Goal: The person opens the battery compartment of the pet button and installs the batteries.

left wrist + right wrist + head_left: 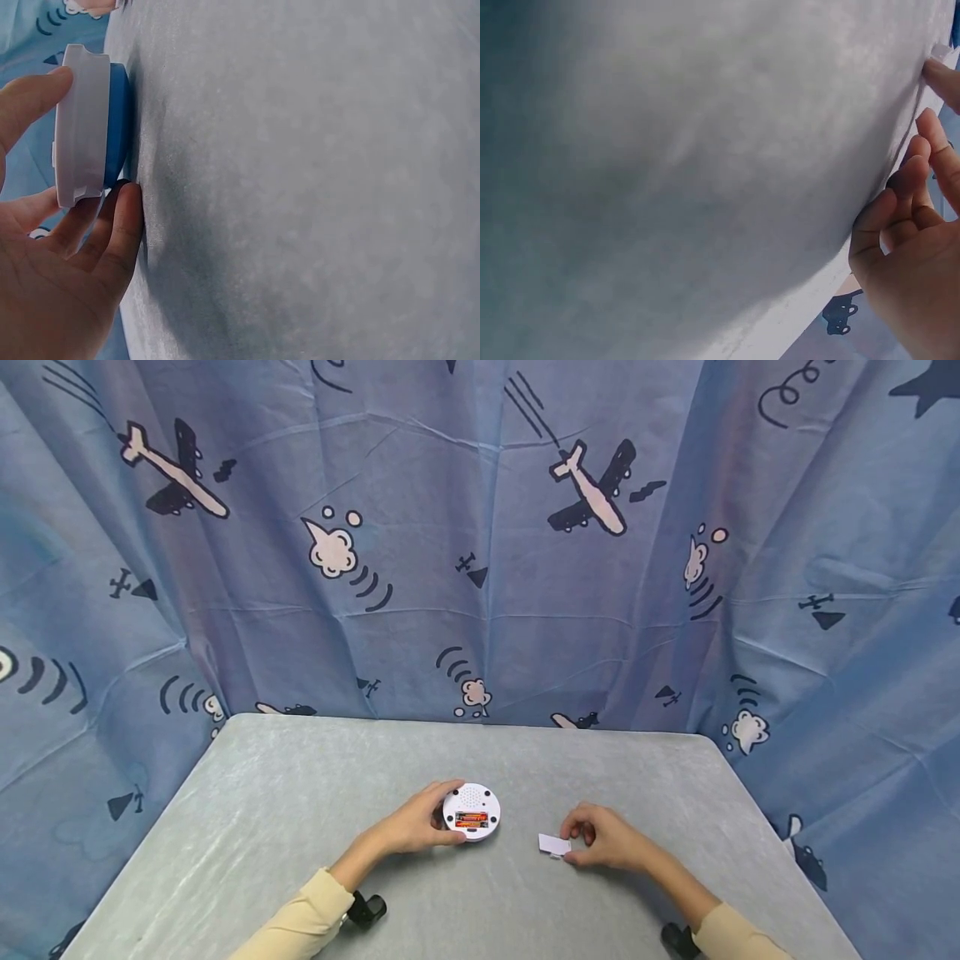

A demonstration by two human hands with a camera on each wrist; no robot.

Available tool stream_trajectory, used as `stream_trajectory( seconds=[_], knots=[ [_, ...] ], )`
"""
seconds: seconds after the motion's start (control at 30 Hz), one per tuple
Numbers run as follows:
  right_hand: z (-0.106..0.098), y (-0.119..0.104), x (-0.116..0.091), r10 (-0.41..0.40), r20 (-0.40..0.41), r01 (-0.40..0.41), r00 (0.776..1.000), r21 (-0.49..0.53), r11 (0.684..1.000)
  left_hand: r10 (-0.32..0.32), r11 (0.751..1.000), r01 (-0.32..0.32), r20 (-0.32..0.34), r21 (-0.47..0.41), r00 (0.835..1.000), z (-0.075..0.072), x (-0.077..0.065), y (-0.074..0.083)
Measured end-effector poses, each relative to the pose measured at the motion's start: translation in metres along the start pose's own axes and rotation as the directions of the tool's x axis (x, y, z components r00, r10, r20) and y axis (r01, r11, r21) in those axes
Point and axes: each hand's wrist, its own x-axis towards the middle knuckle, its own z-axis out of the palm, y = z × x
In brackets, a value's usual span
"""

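A round white device with a speaker grille and dark round feet faces up in the head view. Two orange-red batteries lie in its uncovered compartment. My left hand grips the device by its left side, thumb and fingers on opposite edges. From the left wrist, its blue underside shows close to the tabletop. To the right, my right hand pinches a small white battery cover at its right end, low over the table. The right wrist view shows little of the cover, at the frame's edge.
The table has a pale grey cloth surface. Behind it and along both sides hangs a blue curtain printed with planes and clouds. Dark wrist mounts sit below both hands.
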Motion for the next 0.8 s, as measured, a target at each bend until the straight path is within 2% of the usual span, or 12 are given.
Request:
stream_trajectory(
  seconds=[0.17, 0.57, 0.8],
  knots=[
    [-0.001, -0.001, 0.002, -0.006, 0.014, 0.005, 1.0, 0.019, 1.0, -0.001, 1.0, 0.001, 0.003, 0.0, 1.0, 0.0, 0.0, 0.0],
    [-0.002, 0.002, 0.016, -0.003, -0.013, 0.005, 1.0, 0.176, 0.984, -0.007, 1.0, 0.007, 0.0, 0.003, 1.0, 0.0, -0.001, -0.001],
    [0.001, -0.009, 0.029, -0.028, -0.025, 0.031, 0.999, 0.165, 0.986, -0.005, 1.0, 0.005, -0.001, 0.016, 1.0, 0.001, 0.0, -0.002]
  ],
)
